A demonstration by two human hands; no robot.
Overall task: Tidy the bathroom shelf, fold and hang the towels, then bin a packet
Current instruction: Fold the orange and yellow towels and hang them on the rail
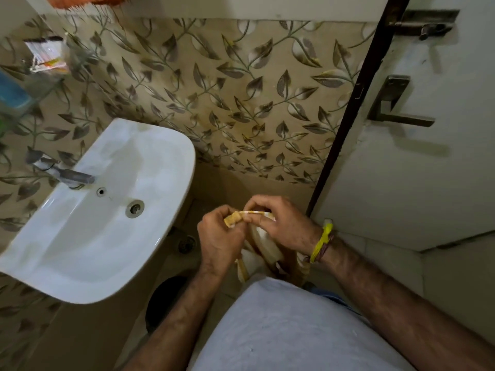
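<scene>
A white towel with yellow-tan stripes (263, 250) hangs down in front of my body, right of the sink. My left hand (221, 238) pinches its bunched top edge, and my right hand (284, 223) grips the same edge just beside it. The two hands nearly touch. The lower part of the towel is hidden behind my grey shirt. A glass shelf (45, 81) at the upper left wall carries a white and orange packet (47, 54) and a blue item (13, 93). An orange cloth (88, 1) shows at the top edge.
A white sink (160, 162) with a metal tap (67, 175) juts from the leaf-patterned wall on the left. A dark bin (166, 303) stands on the floor below it, near a floor drain (186, 243). The white door (442, 170) with handle (396, 108) and bolt stands at right.
</scene>
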